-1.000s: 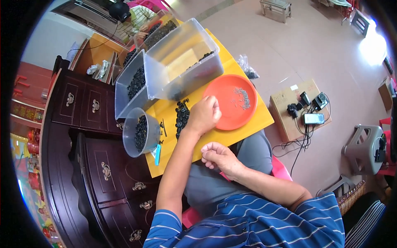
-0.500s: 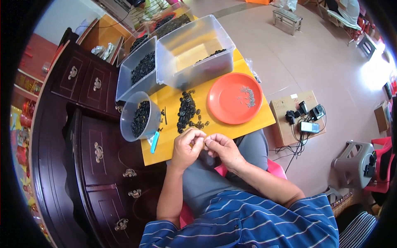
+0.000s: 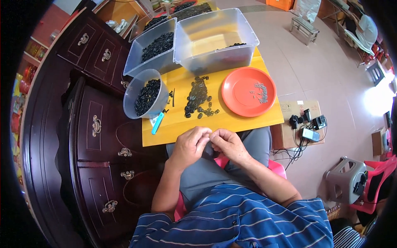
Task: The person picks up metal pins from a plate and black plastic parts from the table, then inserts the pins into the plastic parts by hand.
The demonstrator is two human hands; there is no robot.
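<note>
My left hand (image 3: 191, 145) and my right hand (image 3: 230, 144) meet above my lap, at the front edge of the yellow table (image 3: 173, 134). Thumbs and fingers of both are pinched together, fingertips touching; whatever they pinch is too small or hidden to make out. Just beyond them lies a loose pile of small black oval pieces (image 3: 197, 97). Right of the pile, an orange-red plate (image 3: 237, 108) carries small silver metal pins (image 3: 262, 96). To the left stands a round clear tub (image 3: 131, 99) of black pieces, with a turquoise-handled cutter (image 3: 157, 123) beside it.
Two clear plastic bins (image 3: 194, 64) with black parts stand at the table's back. A dark wooden cabinet (image 3: 89, 136) borders the left. On the right, a cardboard box (image 3: 285, 136) holds cabled devices, near a grey stool (image 3: 343, 180). A person (image 3: 366, 31) sits far right.
The view has shifted, so the table and its things appear higher and my hands slightly lower relative to them. Both hands stay pinched together.
</note>
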